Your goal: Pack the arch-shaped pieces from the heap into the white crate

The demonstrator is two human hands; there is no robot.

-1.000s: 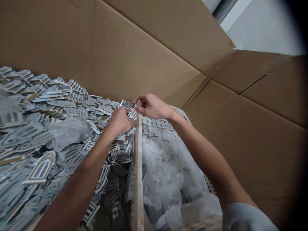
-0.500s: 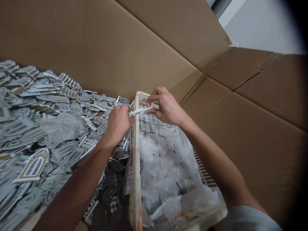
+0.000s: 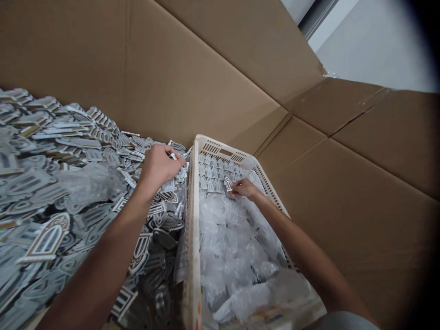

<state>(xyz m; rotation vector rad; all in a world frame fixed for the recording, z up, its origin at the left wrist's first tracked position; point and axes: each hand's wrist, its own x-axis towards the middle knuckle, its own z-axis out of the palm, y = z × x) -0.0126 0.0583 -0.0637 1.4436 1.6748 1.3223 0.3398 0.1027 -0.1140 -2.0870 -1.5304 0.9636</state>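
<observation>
My right hand [image 3: 243, 188] is inside a white plastic crate [image 3: 195, 238], pinching a small arch-shaped piece [image 3: 228, 184] with a white and brown window-like pattern. It holds the piece just over rows of similar arch pieces [image 3: 210, 172] laid in the crate's far end. Clear plastic wrap [image 3: 233, 238] covers the nearer part of the crate. My left hand [image 3: 161, 164] is left of the crate wall, above a large heap of loose arch pieces [image 3: 92, 213]. Its thumb and fingers are closed together, with a bit of white showing between them; what it is stays unclear.
Tall cardboard walls [image 3: 206, 78] rise behind and to the right of the crate. A crumpled clear plastic bag [image 3: 91, 181] lies on the heap at left. The crate's long side wall stands between heap and rows.
My hands were together above the crate's left rim, around a white piece. Now my right hand has moved down into the crate with an arch piece, and my left has shifted slightly left.
</observation>
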